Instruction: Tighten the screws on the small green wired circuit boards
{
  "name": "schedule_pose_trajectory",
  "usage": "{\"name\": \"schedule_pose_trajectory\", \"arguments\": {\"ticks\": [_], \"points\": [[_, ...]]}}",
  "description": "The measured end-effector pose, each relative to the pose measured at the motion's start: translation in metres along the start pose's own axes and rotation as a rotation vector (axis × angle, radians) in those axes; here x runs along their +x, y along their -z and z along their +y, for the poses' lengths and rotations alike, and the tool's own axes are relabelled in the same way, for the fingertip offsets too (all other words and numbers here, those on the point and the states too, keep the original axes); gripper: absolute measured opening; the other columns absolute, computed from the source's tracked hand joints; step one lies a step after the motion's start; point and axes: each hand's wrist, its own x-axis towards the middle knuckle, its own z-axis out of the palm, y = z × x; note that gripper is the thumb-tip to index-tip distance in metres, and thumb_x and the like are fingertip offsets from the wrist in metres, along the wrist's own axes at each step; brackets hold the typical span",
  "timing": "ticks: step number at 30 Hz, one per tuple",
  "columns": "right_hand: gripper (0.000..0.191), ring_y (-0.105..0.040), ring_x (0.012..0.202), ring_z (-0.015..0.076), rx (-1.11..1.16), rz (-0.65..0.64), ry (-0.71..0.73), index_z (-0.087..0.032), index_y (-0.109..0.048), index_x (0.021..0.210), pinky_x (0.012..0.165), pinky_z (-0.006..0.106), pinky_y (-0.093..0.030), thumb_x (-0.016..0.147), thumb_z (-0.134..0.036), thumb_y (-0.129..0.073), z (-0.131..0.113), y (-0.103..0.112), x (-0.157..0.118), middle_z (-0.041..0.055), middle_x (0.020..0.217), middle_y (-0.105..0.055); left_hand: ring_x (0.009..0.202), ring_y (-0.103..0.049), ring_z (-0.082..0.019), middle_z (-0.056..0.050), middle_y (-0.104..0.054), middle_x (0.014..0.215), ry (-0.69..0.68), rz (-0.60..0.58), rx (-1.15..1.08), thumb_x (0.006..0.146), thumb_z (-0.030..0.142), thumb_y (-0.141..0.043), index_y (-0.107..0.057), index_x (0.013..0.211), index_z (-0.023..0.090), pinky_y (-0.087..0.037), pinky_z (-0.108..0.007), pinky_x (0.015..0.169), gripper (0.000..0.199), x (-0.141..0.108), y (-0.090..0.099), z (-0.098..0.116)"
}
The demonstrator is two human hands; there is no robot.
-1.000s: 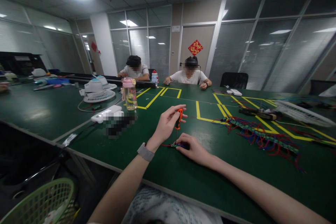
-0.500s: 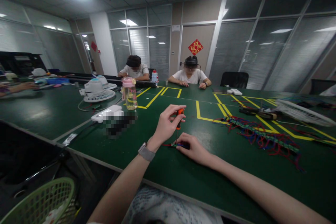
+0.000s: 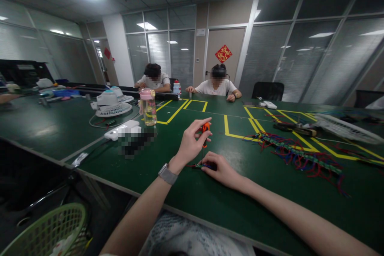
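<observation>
An orange and black screwdriver stands upright in my left hand, its handle between thumb and fingers and the index finger over its top. The thin shaft runs down to a small green circuit board on the table. My right hand rests on the tabletop and pinches the board's right end, thumb and fingertips closed around it. Red and dark wires come off the board, partly hidden under my fingers. Whether the screwdriver's tip touches a screw is too small to tell.
Right of my hands lies a row of green circuit boards with red and blue wires. To the left stand a pink-lidded bottle, a white power strip and white fans. Two people sit across the green table. A green basket is below.
My left hand and the screwdriver handle have turned slightly; my right hand stays put on the board. Across the table, one person's hand has moved sideways to my left.
</observation>
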Motion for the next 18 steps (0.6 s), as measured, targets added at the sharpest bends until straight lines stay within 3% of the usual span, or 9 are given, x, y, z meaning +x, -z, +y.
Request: {"name": "schedule_pose_trajectory", "arguments": {"ticks": [8, 18], "points": [[0.011, -0.055, 0.075, 0.0141, -0.021, -0.001, 0.005, -0.016, -0.066, 0.085, 0.068, 0.026, -0.046, 0.078, -0.011, -0.060, 0.0017, -0.0010, 0.0005, 0.0033, 0.084, -0.059, 0.086, -0.063, -0.015, -0.008, -0.054, 0.114, 0.036, -0.032, -0.026, 0.087, 0.027, -0.052, -0.056, 0.116, 0.020, -0.058, -0.024, 0.069, 0.030, -0.0001, 0.0009, 0.0021], [0.011, -0.055, 0.074, 0.0141, -0.025, 0.002, 0.006, -0.016, -0.066, 0.085, 0.068, 0.026, -0.046, 0.078, -0.012, -0.059, 0.0013, -0.0005, -0.0002, 0.0033, 0.083, -0.059, 0.074, -0.059, -0.010, -0.007, -0.053, 0.106, 0.033, -0.013, -0.012, 0.087, 0.029, -0.052, -0.057, 0.114, 0.020, -0.057, -0.021, 0.060, 0.029, 0.0001, 0.0011, 0.0005]]}}
